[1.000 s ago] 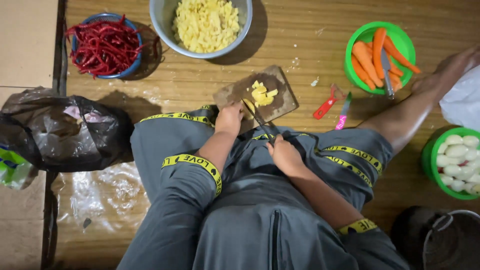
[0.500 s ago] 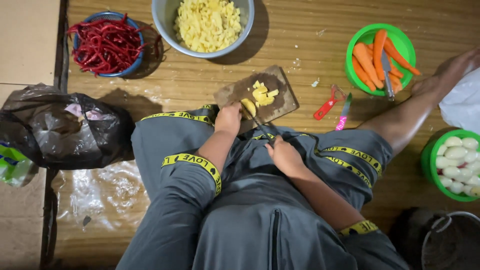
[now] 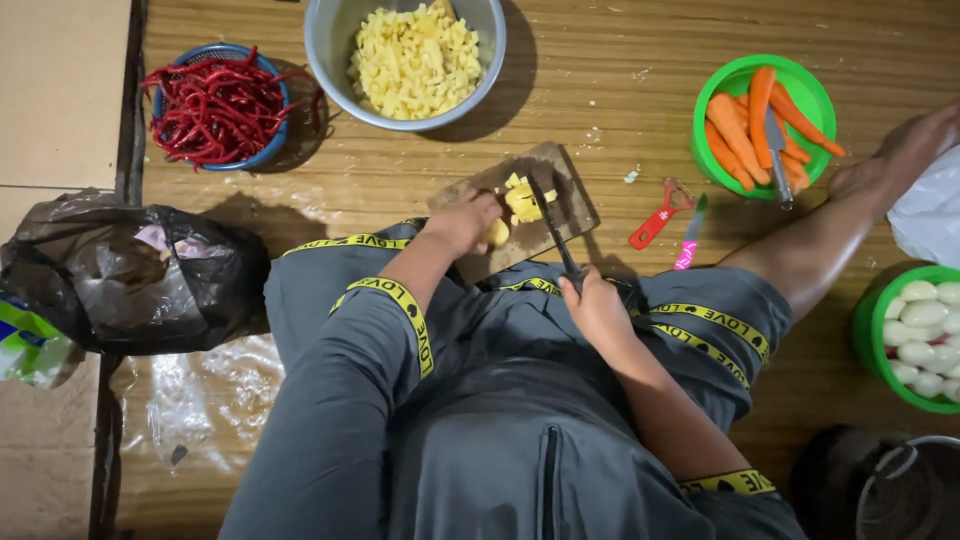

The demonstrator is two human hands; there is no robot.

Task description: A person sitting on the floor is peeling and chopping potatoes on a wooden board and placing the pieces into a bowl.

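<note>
On the wooden cutting board (image 3: 560,200) there is a small heap of yellow potato pieces (image 3: 522,198), and the board lies on the floor (image 3: 620,90) just in front of the person's knees, with its near edge touching the grey shorts. The left hand (image 3: 462,222) rests on the near left part of the board; its fingers are curled down and close around one yellow piece (image 3: 497,233) at the board's edge. The right hand (image 3: 597,305) is closed firmly around the dark handle of a knife (image 3: 552,225), and the blade points away from the body, across the board, with its tip close beside the heap of pieces. Beyond the board stands a metal bowl (image 3: 340,60) full of the same yellow cubes. To the left of it is a blue bowl (image 3: 170,85) with long red chillies. On the right side, near the board, a red peeler (image 3: 655,215) and a pink-handled tool (image 3: 690,245) lie on the floor next to each other. Farther right is a green bowl (image 3: 725,85) with peeled carrots, and a second knife rests over them. At the right edge another green bowl (image 3: 868,335) holds pale peeled potatoes, and the person's bare foot (image 3: 900,155) is stretched out between the two green bowls. At the left, a black plastic bag (image 3: 130,275) lies beside the thigh.
</note>
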